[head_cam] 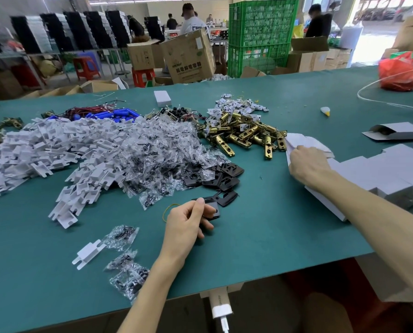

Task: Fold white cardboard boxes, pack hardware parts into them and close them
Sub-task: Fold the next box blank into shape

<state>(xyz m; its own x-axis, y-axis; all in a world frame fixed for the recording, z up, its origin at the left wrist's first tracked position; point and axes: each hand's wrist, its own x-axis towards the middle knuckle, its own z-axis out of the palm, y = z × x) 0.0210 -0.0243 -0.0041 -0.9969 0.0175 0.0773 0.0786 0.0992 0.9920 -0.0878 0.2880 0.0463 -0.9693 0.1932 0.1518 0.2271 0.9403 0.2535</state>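
Green felt covers the work surface (pixel 272 236) where a person packs door-lock hardware. The left grip (pixel 188 219), near the front edge, is closed on a black plastic plate (pixel 212 210), thumb on top and fingers curled beneath, with the forearm running back toward the near edge. A yellow rubber band (pixel 168 210) lies just left of it, and the loose pile of black plates (pixel 215 174) sits just beyond.

The right grip (pixel 306 167) reaches far and right, arm stretched across the stack of flat white box blanks (pixel 393 171). Its fingers curl onto the fanned white blanks (pixel 308 140) at the stack's far left end, knuckles up. Brass latch bolts (pixel 246 133) are heaped just left of that hand. One folded white box (pixel 397 132) lies open-ended farther right, and a small closed white box (pixel 162 98) sits far back.

Bagged screws (pixel 157 150) and white plastic brackets (pixel 56 150) spread across the left. A brown carton (pixel 188 58) beyond the surface carries green Chinese print, not legible from here.
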